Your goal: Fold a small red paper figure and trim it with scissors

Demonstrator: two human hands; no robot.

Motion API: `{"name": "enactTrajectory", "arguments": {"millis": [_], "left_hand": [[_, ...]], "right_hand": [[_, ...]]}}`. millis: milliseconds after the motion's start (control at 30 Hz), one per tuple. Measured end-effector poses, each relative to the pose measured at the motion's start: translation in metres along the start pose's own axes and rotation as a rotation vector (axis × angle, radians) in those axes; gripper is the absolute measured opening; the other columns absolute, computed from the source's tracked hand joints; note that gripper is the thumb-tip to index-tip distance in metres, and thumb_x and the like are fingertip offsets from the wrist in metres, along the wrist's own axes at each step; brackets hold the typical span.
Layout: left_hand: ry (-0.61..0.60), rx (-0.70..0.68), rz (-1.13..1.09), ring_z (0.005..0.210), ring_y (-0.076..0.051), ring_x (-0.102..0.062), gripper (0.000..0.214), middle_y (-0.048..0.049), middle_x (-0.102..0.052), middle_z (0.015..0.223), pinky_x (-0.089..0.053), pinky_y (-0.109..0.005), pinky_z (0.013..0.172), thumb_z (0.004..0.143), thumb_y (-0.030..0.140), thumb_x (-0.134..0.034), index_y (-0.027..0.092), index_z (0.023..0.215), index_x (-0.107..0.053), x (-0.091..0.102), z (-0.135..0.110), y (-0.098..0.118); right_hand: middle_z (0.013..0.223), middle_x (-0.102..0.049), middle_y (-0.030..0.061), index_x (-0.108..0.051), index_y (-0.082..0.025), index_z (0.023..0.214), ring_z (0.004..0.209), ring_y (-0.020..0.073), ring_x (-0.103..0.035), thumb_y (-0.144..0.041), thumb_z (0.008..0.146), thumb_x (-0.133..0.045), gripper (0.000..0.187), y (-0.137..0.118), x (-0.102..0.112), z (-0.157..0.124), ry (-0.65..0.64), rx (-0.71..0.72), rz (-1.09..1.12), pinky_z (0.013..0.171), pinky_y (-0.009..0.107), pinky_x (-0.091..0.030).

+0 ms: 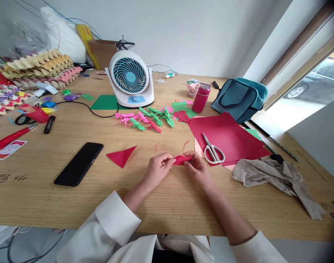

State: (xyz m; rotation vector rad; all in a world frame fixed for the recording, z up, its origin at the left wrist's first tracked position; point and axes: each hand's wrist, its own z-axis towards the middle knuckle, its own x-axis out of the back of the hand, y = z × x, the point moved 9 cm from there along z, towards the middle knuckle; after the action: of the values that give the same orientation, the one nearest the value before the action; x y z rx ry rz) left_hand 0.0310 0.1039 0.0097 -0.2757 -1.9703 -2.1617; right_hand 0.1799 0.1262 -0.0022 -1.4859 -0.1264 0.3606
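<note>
Left hand point(159, 167) and right hand point(197, 169) each pinch 1 end of the folded red paper point(180, 160), left of the scissors point(209, 147), apparently mid-fold, and the next move likely calls for a firm crease!

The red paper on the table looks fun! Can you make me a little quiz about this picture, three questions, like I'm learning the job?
1. Which tool lies on the large red sheets?
2. True or false: the left hand and the right hand both hold the small folded red paper.
3. Fill in the gap: the red triangle lies between the black phone and the ___ hand.

Key:
1. The white-handled scissors.
2. True.
3. Left.
</note>
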Motion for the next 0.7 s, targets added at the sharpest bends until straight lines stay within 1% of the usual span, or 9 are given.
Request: {"name": "enactTrajectory", "arguments": {"millis": [133, 267, 367, 467, 567, 700], "left_hand": [[-0.016, -0.002, 0.02, 0.052, -0.009, -0.051, 0.028, 0.0027, -0.053, 0.06, -0.043, -0.018, 0.051, 0.089, 0.039, -0.053, 0.017, 0.075, -0.061, -0.001, -0.001, 0.003], [-0.022, 0.039, -0.005, 0.053, -0.01, -0.052, 0.028, 0.0025, -0.053, 0.059, -0.044, -0.019, 0.05, 0.087, 0.039, -0.052, 0.017, 0.072, -0.06, -0.002, -0.001, 0.003], [-0.032, 0.097, -0.075, 0.052, -0.01, -0.051, 0.028, 0.0029, -0.051, 0.056, -0.044, -0.019, 0.048, 0.085, 0.039, -0.053, 0.017, 0.068, -0.058, -0.003, -0.002, 0.0], [-0.05, 0.132, -0.131, 0.05, -0.01, -0.05, 0.029, 0.0029, -0.051, 0.053, -0.044, -0.019, 0.048, 0.083, 0.039, -0.053, 0.017, 0.066, -0.058, -0.006, -0.002, -0.002], [-0.056, 0.15, -0.155, 0.052, -0.011, -0.051, 0.03, 0.0022, -0.052, 0.054, -0.044, -0.018, 0.048, 0.084, 0.04, -0.054, 0.016, 0.069, -0.061, -0.007, -0.002, -0.004], [-0.061, 0.135, -0.162, 0.057, -0.011, -0.054, 0.036, 0.0013, -0.053, 0.061, -0.045, -0.018, 0.048, 0.087, 0.049, -0.054, 0.015, 0.08, -0.064, -0.008, -0.004, -0.003]], "right_hand": [[0.092, -0.063, 0.0021, -0.057, -0.025, 0.102, 0.081, 0.0175, -0.059, -0.037, 0.086, -0.064, 0.022, 0.002, 0.001, 0.0, -0.01, 0.017, -0.08, 0.076, 0.031, -0.049], [0.092, -0.063, 0.0032, -0.059, -0.024, 0.1, 0.084, 0.0182, -0.06, -0.033, 0.088, -0.06, 0.015, 0.004, 0.002, 0.0, -0.02, 0.065, -0.159, 0.077, 0.032, -0.049], [0.092, -0.064, 0.0032, -0.06, -0.024, 0.099, 0.081, 0.0181, -0.059, -0.033, 0.088, -0.059, 0.014, 0.003, 0.001, -0.001, -0.013, 0.072, -0.198, 0.074, 0.031, -0.048], [0.089, -0.064, 0.0032, -0.061, -0.024, 0.098, 0.076, 0.0177, -0.059, -0.034, 0.088, -0.06, 0.014, -0.003, 0.0, -0.003, -0.006, 0.083, -0.26, 0.069, 0.03, -0.047], [0.083, -0.064, 0.0021, -0.063, -0.023, 0.096, 0.069, 0.0164, -0.056, -0.031, 0.088, -0.06, 0.012, -0.015, -0.003, -0.006, 0.012, 0.136, -0.366, 0.064, 0.028, -0.044], [0.075, -0.064, 0.0016, -0.065, -0.021, 0.094, 0.063, 0.0155, -0.053, -0.027, 0.089, -0.058, 0.011, -0.024, -0.002, -0.008, 0.056, 0.179, -0.486, 0.059, 0.027, -0.041]]}}
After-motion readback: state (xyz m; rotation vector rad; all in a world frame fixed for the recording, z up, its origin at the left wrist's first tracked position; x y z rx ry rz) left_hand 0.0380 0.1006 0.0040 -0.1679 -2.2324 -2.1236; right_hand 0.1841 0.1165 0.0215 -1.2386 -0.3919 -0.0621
